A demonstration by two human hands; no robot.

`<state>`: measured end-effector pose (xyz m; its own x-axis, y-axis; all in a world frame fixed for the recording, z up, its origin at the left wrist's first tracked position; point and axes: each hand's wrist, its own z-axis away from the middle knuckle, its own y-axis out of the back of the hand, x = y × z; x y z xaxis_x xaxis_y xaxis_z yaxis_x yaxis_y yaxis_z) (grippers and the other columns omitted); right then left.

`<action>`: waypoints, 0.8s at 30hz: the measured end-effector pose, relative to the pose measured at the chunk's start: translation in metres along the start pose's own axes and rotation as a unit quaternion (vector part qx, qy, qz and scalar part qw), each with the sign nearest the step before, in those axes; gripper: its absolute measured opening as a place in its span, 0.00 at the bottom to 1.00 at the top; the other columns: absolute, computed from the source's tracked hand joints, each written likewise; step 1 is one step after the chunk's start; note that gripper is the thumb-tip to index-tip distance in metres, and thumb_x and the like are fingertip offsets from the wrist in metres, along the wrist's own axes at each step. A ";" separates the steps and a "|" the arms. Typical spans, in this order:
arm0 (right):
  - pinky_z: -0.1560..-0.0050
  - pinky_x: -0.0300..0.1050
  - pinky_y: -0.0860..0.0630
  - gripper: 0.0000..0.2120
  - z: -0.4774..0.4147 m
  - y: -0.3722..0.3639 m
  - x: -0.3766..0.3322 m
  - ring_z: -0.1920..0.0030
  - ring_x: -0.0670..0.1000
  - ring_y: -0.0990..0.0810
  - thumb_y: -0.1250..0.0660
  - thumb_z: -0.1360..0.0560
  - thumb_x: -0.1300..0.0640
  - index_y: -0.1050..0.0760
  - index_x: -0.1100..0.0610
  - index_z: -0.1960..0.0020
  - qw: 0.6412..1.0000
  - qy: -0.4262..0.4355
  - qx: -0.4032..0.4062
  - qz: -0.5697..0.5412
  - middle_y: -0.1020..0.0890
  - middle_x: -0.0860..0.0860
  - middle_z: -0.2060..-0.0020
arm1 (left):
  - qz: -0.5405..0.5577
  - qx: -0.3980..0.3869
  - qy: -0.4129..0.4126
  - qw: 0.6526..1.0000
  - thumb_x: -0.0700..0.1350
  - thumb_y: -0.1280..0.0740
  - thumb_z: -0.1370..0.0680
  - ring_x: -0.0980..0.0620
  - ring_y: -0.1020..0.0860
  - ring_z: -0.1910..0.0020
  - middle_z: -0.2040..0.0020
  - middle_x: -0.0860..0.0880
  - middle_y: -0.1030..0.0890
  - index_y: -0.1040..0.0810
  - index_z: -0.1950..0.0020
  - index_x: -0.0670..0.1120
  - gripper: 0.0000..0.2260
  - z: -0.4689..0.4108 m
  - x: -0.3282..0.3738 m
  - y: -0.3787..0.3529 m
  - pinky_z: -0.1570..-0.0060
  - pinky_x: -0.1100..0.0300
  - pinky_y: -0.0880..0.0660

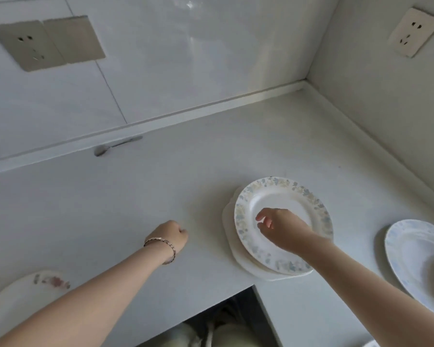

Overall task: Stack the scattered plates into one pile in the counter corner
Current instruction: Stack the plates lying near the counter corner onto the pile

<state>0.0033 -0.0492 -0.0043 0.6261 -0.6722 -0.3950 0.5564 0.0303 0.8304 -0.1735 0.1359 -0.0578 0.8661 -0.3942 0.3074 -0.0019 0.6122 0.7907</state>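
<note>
Two forearms come in from the bottom edge. At far left a red-flowered plate (23, 296) lies on the desk (135, 191), partly crossed by the left arm and cut by the frame. The left hand (172, 236) is curled into a fist that holds nothing and seems to rest on the desk. To its right sits the pile: a floral-rimmed plate (281, 199) on a plain white plate (228, 219), near the front edge and well short of the corner (303, 83). The right hand (281, 229) hovers over it, fingers loosely bent, gripping nothing. A blue-patterned plate (416, 254) lies at far right.

Stacking looks midway. Next a loose plate must be fetched, and the pile probably moved back into the corner.

Whether more plates lie in the pile is unclear. The blue-patterned plate runs out of frame.
</note>
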 end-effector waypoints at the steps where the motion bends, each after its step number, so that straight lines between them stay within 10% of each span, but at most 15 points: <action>1: 0.52 0.42 0.26 0.12 -0.007 -0.007 -0.020 0.52 0.50 0.21 0.42 0.23 0.54 0.24 0.51 0.43 0.999 0.025 -0.025 0.015 0.18 0.49 0.50 | 0.004 0.006 0.025 1.000 0.44 0.45 0.25 0.46 0.28 0.68 0.72 0.47 0.27 0.34 0.73 0.45 0.16 0.001 -0.024 0.009 0.61 0.60 0.30; 11: 0.45 0.45 0.26 0.13 -0.050 -0.128 -0.235 0.46 0.53 0.21 0.42 0.23 0.52 0.25 0.50 0.42 0.976 0.144 -0.151 0.065 0.20 0.50 0.44 | 0.215 0.164 0.218 0.938 0.42 0.41 0.26 0.40 0.17 0.62 0.69 0.43 0.18 0.30 0.71 0.44 0.12 0.038 -0.269 0.090 0.57 0.55 0.23; 24: 0.63 0.43 0.32 0.21 -0.057 -0.268 -0.345 0.55 0.54 0.21 0.41 0.26 0.37 0.26 0.55 0.53 0.979 0.045 -0.194 0.047 0.20 0.50 0.60 | 0.204 0.112 0.260 0.937 0.42 0.43 0.25 0.40 0.18 0.57 0.59 0.39 0.16 0.24 0.57 0.39 0.11 0.071 -0.425 0.092 0.52 0.51 0.23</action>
<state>-0.3309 0.2165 -0.1127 0.7205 -0.5858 -0.3711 0.6486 0.3801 0.6594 -0.5768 0.3111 -0.0782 0.8966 0.2645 0.3553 -0.4409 0.4562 0.7730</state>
